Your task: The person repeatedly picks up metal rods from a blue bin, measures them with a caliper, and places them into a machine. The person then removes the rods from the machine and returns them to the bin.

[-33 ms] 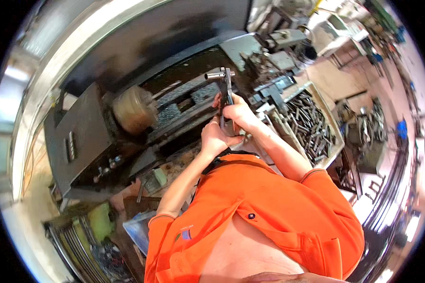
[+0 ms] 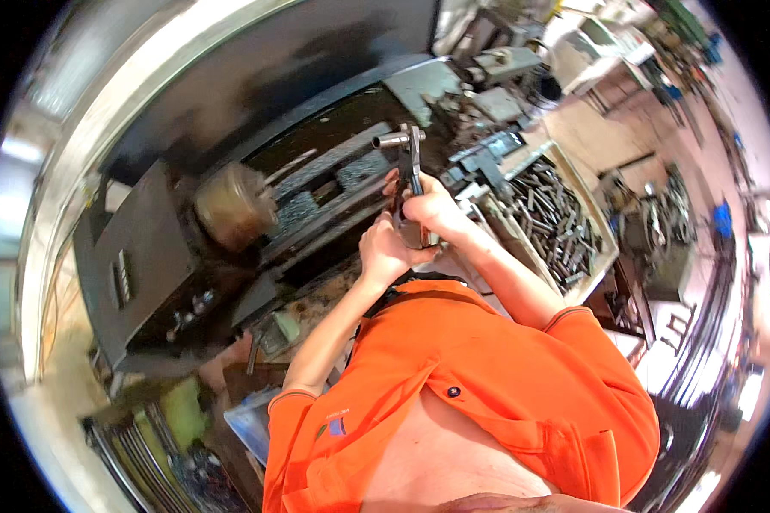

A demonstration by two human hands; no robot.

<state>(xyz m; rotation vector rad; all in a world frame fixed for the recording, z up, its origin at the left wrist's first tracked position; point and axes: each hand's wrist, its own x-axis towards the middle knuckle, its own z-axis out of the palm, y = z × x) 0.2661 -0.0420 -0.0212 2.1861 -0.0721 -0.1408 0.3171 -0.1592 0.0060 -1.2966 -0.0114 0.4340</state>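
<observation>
Out in front of my chest, my right hand [image 2: 430, 207] is closed around a long metal hand tool [image 2: 414, 158]. Across the tool's far end lies a short silver cylinder [image 2: 390, 140], pointing left; the tool's exact kind is not clear. My left hand [image 2: 383, 250] is closed at the tool's lower end, nearer my body, its thumb reaching right. Between the hands, the lower part of the tool is partly hidden. Both hands are in front of the bed of a lathe [image 2: 150, 248], whose round chuck [image 2: 233, 207] is to the left.
Metal chips [image 2: 299, 210] lie on the lathe bed. To the right, a tray [image 2: 608, 256] holds many short metal cylinders. Stacked machine parts [image 2: 500, 64] stand at the far right of the lathe. A grey-green machine with rods [image 2: 150, 436] is at lower left.
The background has shifted slightly to the left in the view. Both hands keep their hold on the tool, almost in the same place.
</observation>
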